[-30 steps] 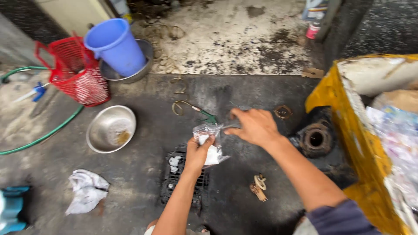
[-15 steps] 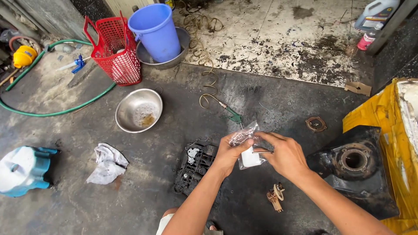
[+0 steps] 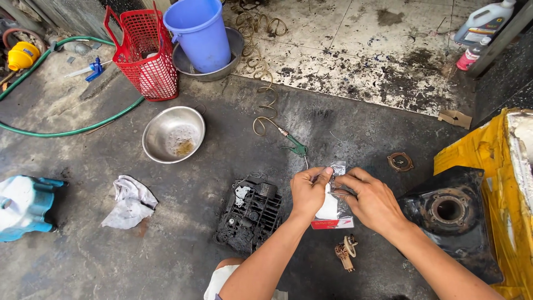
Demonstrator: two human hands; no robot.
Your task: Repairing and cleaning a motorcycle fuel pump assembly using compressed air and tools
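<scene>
A small clear plastic packet point(image 3: 332, 206) with a white part inside is held above the dark floor point(image 3: 194, 255), near its lower edge. Its top is pinched by the closed fingers of the left hand point(image 3: 308, 192) and of the right hand point(image 3: 371, 199). A black grimy engine part point(image 3: 250, 214) lies just beside the left hand, a steel bowl point(image 3: 173, 134) well apart.

Soft, even daylight fills the scene, with no hard shadows; only faint shade sits under the hands and forearms. The oily dark floor point(image 3: 166, 239) gives a dull sheen, and the steel bowl point(image 3: 173, 134) carries mild glare. Focus is sharp throughout, with wide-angle bending toward the edges.
</scene>
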